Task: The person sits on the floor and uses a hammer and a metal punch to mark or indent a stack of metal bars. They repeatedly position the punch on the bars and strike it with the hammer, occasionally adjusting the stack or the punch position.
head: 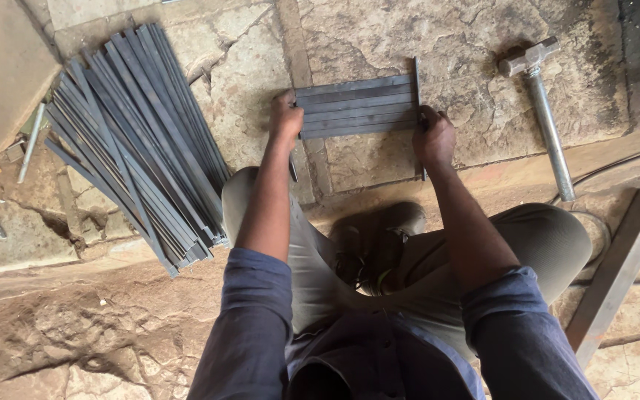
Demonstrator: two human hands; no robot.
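Note:
Several short flat dark metal strips (355,106) lie side by side on the stone floor, forming a small panel. My left hand (285,118) presses against their left ends. My right hand (434,137) grips a thin upright metal strip (417,89) that runs across their right ends. Both forearms reach forward over my bent knees.
A big fanned pile of long flat metal strips (135,141) lies to the left. A hammer with a metal handle (542,104) rests on the floor at the right. A thick flat metal bar (616,267) and a cable (616,167) lie at the right edge.

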